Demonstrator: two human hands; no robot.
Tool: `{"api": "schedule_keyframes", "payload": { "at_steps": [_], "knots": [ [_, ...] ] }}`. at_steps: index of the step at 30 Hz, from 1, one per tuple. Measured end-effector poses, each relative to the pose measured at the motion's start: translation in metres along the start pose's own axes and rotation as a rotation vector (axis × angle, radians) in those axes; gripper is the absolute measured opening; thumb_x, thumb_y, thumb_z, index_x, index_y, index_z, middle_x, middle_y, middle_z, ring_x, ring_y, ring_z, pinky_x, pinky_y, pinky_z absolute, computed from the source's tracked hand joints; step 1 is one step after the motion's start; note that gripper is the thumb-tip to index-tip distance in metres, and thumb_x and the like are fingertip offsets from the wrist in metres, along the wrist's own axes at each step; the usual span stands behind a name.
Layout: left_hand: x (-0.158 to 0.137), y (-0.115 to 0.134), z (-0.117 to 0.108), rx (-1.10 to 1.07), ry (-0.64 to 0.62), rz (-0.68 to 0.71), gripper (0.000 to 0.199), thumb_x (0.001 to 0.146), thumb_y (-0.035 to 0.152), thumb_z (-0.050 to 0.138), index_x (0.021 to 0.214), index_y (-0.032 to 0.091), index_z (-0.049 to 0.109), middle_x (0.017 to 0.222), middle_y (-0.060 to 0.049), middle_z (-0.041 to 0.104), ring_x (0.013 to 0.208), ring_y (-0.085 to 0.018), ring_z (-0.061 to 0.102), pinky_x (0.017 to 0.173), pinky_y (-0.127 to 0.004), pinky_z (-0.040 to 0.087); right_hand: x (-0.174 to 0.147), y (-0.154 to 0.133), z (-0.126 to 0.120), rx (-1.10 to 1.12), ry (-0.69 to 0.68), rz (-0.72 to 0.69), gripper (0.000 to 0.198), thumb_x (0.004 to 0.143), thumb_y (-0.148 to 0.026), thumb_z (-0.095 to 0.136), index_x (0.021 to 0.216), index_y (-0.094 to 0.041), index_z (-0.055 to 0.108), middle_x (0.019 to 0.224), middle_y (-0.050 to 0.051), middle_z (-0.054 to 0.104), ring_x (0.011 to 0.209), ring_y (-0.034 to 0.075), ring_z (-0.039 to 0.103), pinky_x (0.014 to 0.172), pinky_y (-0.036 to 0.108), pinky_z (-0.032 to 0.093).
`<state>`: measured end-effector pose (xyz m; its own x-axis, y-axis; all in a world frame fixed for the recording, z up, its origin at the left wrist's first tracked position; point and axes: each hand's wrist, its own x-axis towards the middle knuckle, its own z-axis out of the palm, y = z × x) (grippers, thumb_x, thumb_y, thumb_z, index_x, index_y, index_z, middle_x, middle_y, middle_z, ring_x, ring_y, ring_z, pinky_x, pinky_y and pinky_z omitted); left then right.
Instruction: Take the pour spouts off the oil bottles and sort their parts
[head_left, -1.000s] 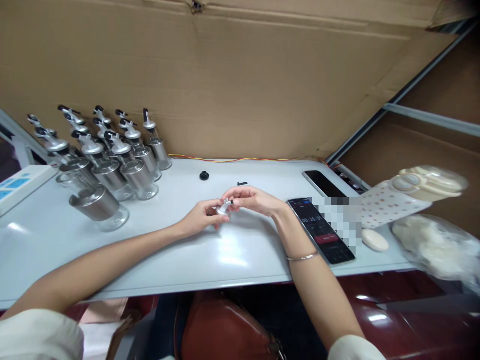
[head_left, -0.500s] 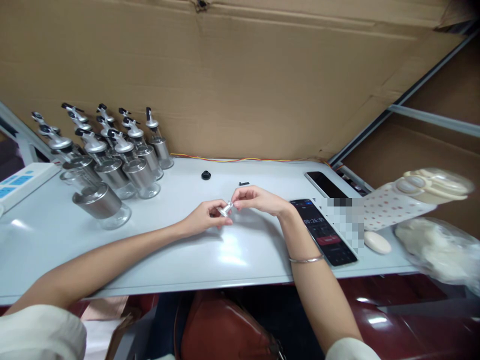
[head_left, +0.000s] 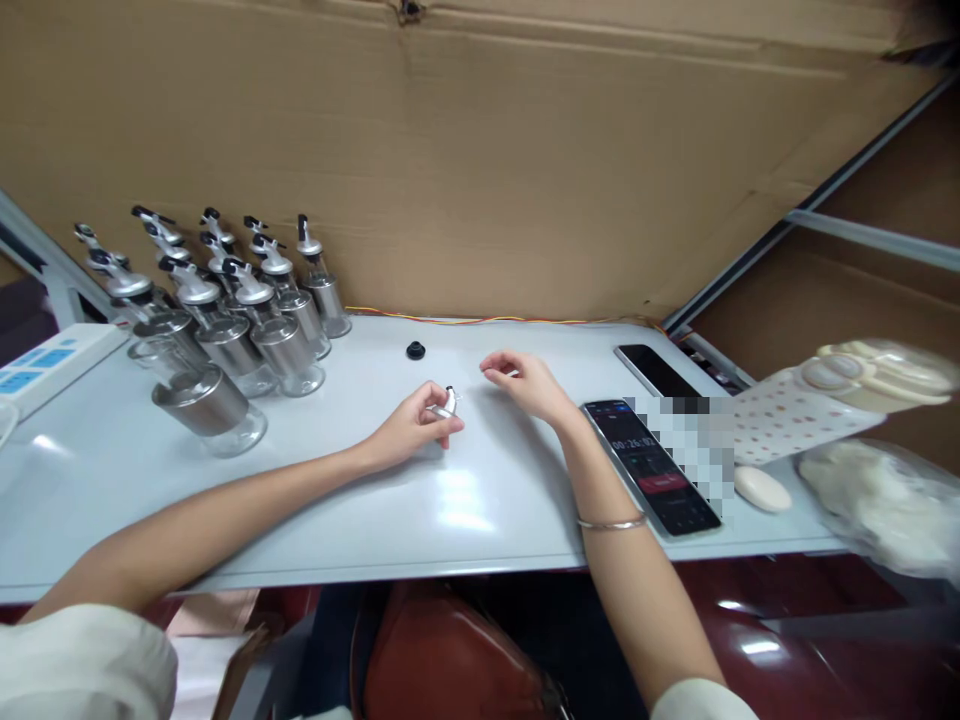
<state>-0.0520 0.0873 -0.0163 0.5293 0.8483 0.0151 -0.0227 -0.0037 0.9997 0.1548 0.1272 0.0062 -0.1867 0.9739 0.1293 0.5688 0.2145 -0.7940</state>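
Observation:
My left hand (head_left: 416, 428) is closed around a small silver pour spout (head_left: 451, 404), its narrow end pointing up with a dark tip. My right hand (head_left: 521, 382) is a short way to the right, apart from the spout, low over the white table. Its thumb and fingers are drawn together; whatever they hold, if anything, is hidden. Behind the hands a round black stopper (head_left: 415, 350) lies on the table.
Several glass-and-steel oil bottles (head_left: 283, 345) with spouts stand at left, with an open bottle (head_left: 201, 400) in front. At right are a running-timer phone (head_left: 652, 465), another phone (head_left: 656, 371), a dotted bottle (head_left: 780, 410), a white oval object (head_left: 762, 489) and a plastic bag (head_left: 874, 505).
My right hand has let go of the spout and moved up and right. The small black lever that lay there is no longer visible. The spout stays in my left hand, now tilted more upright.

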Motion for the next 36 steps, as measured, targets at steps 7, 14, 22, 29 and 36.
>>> {"api": "schedule_keyframes", "payload": {
  "at_steps": [7,14,22,29,36],
  "knots": [
    [-0.002,0.003,0.000,0.035,0.037,0.028,0.033,0.075,0.029,0.064,0.082,0.020,0.034,0.086,0.005,0.048,0.056,-0.003,0.048,0.057,-0.021,0.039,0.003,0.022,0.004,-0.326,0.011,-0.052,0.043,0.082,-0.007,0.046,0.124,-0.013,0.056,0.130,0.014,0.057,0.123,0.026,0.050,0.105,0.042,0.036],
    [-0.003,0.004,0.001,0.072,0.036,0.007,0.033,0.076,0.025,0.061,0.092,0.023,0.032,0.080,0.006,0.052,0.055,-0.005,0.050,0.058,-0.021,0.039,0.005,0.026,0.007,-0.484,-0.051,-0.074,0.043,0.081,-0.007,0.047,0.123,-0.012,0.057,0.127,0.016,0.059,0.119,0.028,0.053,0.103,0.039,0.037],
    [-0.001,-0.001,-0.002,-0.039,0.058,0.046,0.036,0.074,0.021,0.054,0.096,0.025,0.026,0.082,0.008,0.049,0.052,-0.004,0.048,0.059,-0.023,0.038,0.004,0.026,0.006,-0.527,-0.077,-0.095,0.037,0.082,-0.008,0.049,0.117,-0.010,0.062,0.119,0.017,0.062,0.112,0.029,0.055,0.098,0.036,0.038],
    [0.001,0.000,0.001,-0.058,0.087,0.036,0.028,0.080,0.031,0.052,0.097,0.023,0.031,0.076,0.008,0.052,0.048,-0.006,0.049,0.056,-0.024,0.038,0.003,0.023,0.006,-0.438,-0.059,-0.087,0.029,0.077,-0.005,0.052,0.098,-0.016,0.068,0.095,0.009,0.069,0.083,0.020,0.061,0.079,0.028,0.044],
    [0.003,-0.002,0.000,-0.066,0.069,0.016,0.024,0.086,0.042,0.044,0.082,0.021,0.034,0.063,0.006,0.057,0.049,-0.009,0.052,0.055,-0.024,0.040,0.002,0.022,0.009,-0.386,-0.089,-0.093,0.030,0.071,-0.001,0.052,0.093,-0.017,0.066,0.074,0.002,0.064,0.066,0.014,0.055,0.066,0.023,0.041]
  ]
}}
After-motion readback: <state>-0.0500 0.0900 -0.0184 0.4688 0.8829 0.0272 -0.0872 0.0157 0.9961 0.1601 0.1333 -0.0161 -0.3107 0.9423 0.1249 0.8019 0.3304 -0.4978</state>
